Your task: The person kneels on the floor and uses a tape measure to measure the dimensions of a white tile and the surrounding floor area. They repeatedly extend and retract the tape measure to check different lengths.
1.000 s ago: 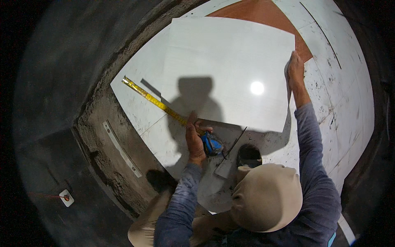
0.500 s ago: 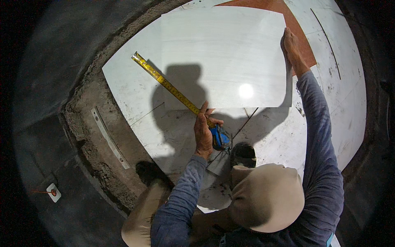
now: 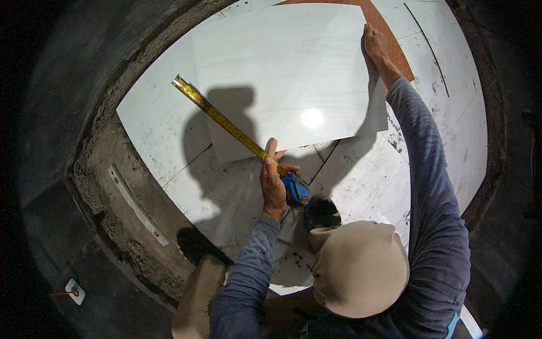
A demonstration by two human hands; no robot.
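A large white tile (image 3: 282, 73) with faint grey streaks lies over the pale floor tiles in front of me. My right hand (image 3: 377, 48) is closed on its right edge near the far corner. Just short of the tile's near edge, my left hand (image 3: 274, 186) grips a blue tape measure (image 3: 296, 190). Its yellow blade (image 3: 226, 124) is drawn out and slants far left across the tile, with the metal end past the tile's left side. One finger of that hand stretches along the blade. Shadows of my head and arm fall across the tile.
Beneath the tile's far right side shows a reddish-brown sheet (image 3: 398, 56). A thin dark strip (image 3: 426, 48) lies on the floor beyond it. On the left, a pale metal strip (image 3: 135, 203) rests in a rough cement gap. A white wall plate (image 3: 75, 291) with red wire sits lower left.
The view has shifted, so most things sit farther left. The white tile has turned slightly, its near edge now slanting. Both hands keep their holds, and the blade remains out.
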